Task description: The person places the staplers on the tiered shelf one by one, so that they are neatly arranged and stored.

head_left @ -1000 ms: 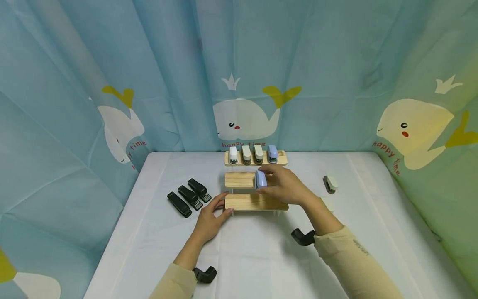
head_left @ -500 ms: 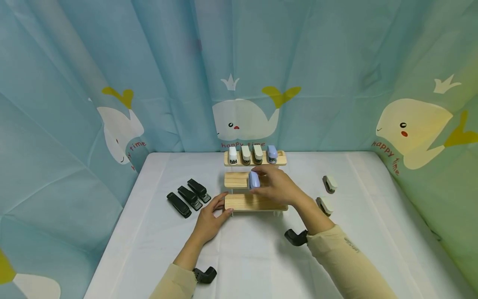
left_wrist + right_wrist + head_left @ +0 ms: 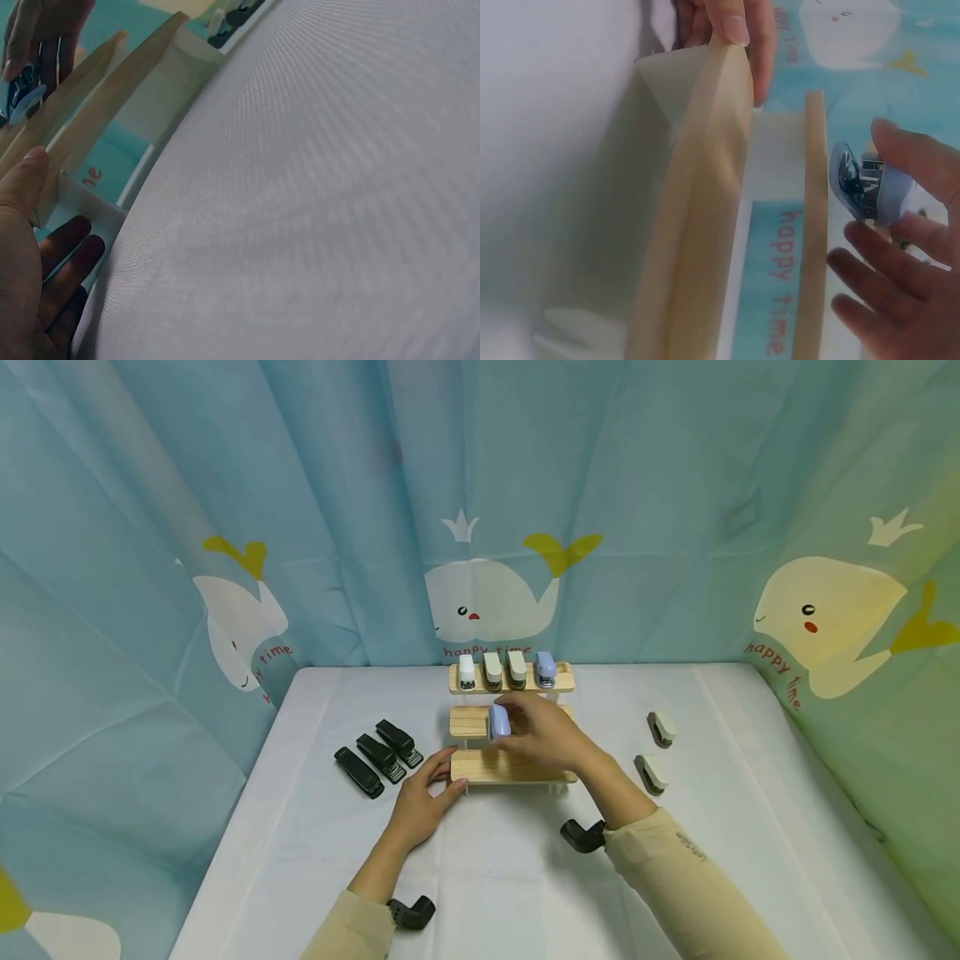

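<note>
A three-tier wooden display rack [image 3: 517, 767] stands on the white table. My right hand [image 3: 546, 732] pinches a light blue mini stapler [image 3: 498, 722] between thumb and fingers at the middle tier, left of its centre. In the right wrist view the blue stapler [image 3: 891, 193] is beside that tier's board; whether it touches the wood I cannot tell. My left hand [image 3: 420, 802] holds the left end of the bottom tier, thumb on the front edge. Along the top tier stand a white stapler [image 3: 467, 672], two cream staplers [image 3: 492, 671] and another blue stapler [image 3: 546, 669].
Three black staplers [image 3: 381, 758] lie left of the rack. To the right lie two pale green-white staplers [image 3: 662, 729], one nearer than the other. A blue whale-print curtain [image 3: 495, 510] hangs behind the table and along both sides.
My right hand has moved left along the middle tier with the blue stapler. The nearer pale stapler on the right has come out from behind my arm. My left hand stays in place.
</note>
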The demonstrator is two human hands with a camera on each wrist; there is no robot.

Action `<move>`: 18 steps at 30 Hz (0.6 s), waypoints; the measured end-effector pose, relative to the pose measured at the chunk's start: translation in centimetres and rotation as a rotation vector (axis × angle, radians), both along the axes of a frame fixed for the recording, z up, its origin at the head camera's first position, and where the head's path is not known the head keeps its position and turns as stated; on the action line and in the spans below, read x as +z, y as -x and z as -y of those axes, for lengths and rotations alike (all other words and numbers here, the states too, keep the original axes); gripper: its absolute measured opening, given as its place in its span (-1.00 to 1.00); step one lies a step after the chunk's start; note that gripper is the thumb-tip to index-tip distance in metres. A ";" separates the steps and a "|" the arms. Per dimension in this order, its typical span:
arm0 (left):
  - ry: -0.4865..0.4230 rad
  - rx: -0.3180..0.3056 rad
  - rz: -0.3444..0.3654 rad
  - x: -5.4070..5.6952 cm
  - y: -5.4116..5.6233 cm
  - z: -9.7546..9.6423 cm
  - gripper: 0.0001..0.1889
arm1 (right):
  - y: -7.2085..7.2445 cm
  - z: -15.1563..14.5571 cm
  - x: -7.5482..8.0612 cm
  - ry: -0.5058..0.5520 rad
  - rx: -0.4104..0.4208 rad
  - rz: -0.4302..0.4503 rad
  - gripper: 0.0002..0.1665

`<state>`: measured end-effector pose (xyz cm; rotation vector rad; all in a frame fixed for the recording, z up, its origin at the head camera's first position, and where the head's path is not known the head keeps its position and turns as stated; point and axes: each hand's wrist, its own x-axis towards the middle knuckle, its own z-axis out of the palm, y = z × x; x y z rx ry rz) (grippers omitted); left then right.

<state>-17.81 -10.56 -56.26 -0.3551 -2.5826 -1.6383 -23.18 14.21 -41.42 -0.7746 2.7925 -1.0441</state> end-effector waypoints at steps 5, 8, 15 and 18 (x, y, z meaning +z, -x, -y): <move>-0.003 0.000 0.000 -0.1 0.1 0.1 -0.33 | 0.1 0.5 0.0 -0.004 -0.002 0.015 -0.17; -0.004 -0.002 -0.007 -0.1 0.1 0.1 -0.33 | 0.2 0.8 -0.1 -0.008 -0.004 0.016 -0.16; 0.001 0.002 -0.007 -0.1 0.1 0.1 -0.32 | 0.5 1.4 -0.3 -0.007 -0.008 0.005 -0.14; 0.001 0.004 -0.003 0.0 0.1 0.1 -0.32 | 0.5 1.7 -0.3 -0.007 -0.015 0.006 -0.14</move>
